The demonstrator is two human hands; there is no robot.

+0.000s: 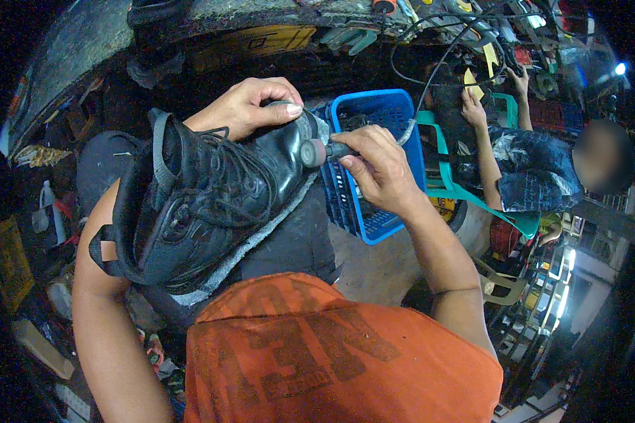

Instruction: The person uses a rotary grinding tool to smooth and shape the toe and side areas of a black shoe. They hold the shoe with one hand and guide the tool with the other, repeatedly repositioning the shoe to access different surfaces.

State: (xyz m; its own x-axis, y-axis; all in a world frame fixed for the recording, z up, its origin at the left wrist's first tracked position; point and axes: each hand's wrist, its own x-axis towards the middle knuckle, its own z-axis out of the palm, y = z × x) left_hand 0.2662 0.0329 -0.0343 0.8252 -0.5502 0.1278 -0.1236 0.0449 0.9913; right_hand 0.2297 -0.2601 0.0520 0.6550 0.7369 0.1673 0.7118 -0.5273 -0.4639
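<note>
A black lace-up boot [212,190] lies across my lap with its toe pointing to the upper right and its opening toward the lower left. My left hand [257,106] is at the toe, thumb and fingers closed on the boot's edge; part of the fingers is hidden. In my right hand [377,166] is a handheld rotary grinder with a round, reddish grinding head [312,153]. That head sits against or just over the toe; I cannot tell which. A grey flexible shaft [407,132] runs from the tool. Under the boot shows a grey, worn-looking cloth or pad [243,248].
A blue plastic basket [418,162] stands beyond my right hand. Cables [430,77] loop above it. At the right, another person in a dark patterned shirt [536,169] holds a yellow piece [474,84] near a green plastic chair [441,144]. A workbench edge [85,77] curves across the top left.
</note>
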